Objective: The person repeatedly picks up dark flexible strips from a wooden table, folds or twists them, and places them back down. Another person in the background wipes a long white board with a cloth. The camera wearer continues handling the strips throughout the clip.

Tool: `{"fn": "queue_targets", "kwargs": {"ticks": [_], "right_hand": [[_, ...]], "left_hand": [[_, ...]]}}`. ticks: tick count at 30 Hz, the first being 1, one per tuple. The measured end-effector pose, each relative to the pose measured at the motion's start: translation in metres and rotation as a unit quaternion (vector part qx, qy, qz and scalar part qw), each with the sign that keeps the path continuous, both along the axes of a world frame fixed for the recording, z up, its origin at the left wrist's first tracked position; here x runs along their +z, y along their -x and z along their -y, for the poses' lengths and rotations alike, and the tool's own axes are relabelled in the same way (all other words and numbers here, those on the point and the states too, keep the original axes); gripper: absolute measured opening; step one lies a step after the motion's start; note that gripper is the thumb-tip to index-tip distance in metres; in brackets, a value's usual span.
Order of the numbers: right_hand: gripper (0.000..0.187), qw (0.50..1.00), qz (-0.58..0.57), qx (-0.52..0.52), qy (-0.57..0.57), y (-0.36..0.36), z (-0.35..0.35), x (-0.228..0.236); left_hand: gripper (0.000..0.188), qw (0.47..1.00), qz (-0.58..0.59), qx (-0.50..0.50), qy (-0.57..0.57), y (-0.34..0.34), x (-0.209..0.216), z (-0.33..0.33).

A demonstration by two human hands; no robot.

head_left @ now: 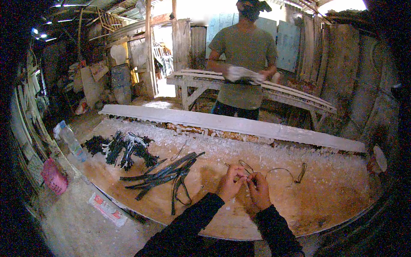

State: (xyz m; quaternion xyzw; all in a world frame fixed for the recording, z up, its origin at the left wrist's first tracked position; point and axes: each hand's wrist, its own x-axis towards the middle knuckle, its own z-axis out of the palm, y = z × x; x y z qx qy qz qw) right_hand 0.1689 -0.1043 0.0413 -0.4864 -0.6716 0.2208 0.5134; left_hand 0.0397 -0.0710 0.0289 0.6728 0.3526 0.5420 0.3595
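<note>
Over the wooden table top, my left hand (231, 185) and my right hand (259, 193) meet at the fingertips. Both are closed in a pinch on a thin dark cord (245, 164), whose loop shows just beyond the fingers. The exact grip between the fingertips is too small to make out. To the right of my hands, a thin cord (301, 174) curls over the wood and ends in a narrow loop. Left of my left hand lies a loose pile of flat black strips (165, 174). Farther left are bundles of black and whitish strands (126, 147).
A long pale board (231, 124) runs along the table's far edge. A clear plastic bottle (72, 140) stands at the left, near a pink bag (55, 176) and a red-and-white wrapper (107, 209). Beyond, a person (246, 49) holds a whitish item by another bench (197, 83).
</note>
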Motion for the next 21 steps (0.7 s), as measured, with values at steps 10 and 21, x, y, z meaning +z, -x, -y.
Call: {"fn": "queue_targets", "kwargs": {"ticks": [10, 21], "right_hand": [[0.003, 0.869, -0.411, 0.185, 0.206, 0.0, 0.0, 0.004], [0.005, 0.874, -0.421, 0.104, 0.219, 0.002, 0.003, 0.011]], "left_hand": [[0.012, 0.991, 0.059, -0.105, 0.065, 0.003, -0.006, -0.007], [0.012, 0.994, 0.078, -0.065, -0.036, -0.003, -0.022, -0.017]]}}
